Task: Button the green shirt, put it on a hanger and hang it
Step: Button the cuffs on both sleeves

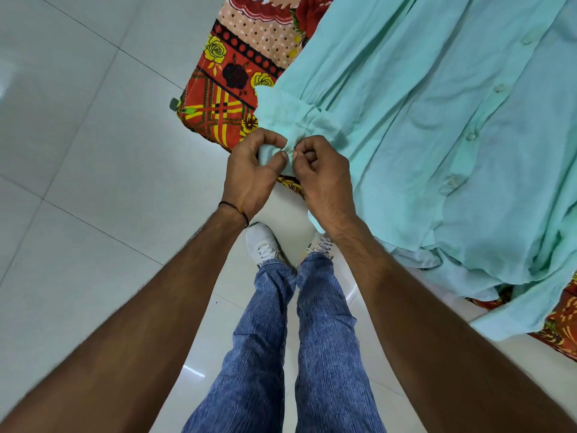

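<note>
The pale green shirt [437, 126] lies spread on a bed at the upper right, its front placket closed by a row of several buttons [499, 88]. One sleeve runs toward me and ends in a cuff [290, 120] at the bed's edge. My left hand [253, 170] pinches one side of that cuff between thumb and fingers. My right hand [321, 170] pinches the other side, fingertips almost touching the left hand's. The cuff's button is hidden by my fingers. No hanger is in view.
The bed carries a red, orange and yellow flowered cover [231, 76]; its corner juts toward the left. White glossy floor tiles [78, 151] fill the left side. My legs in blue jeans [296, 339] and white shoes [262, 242] stand right below the hands.
</note>
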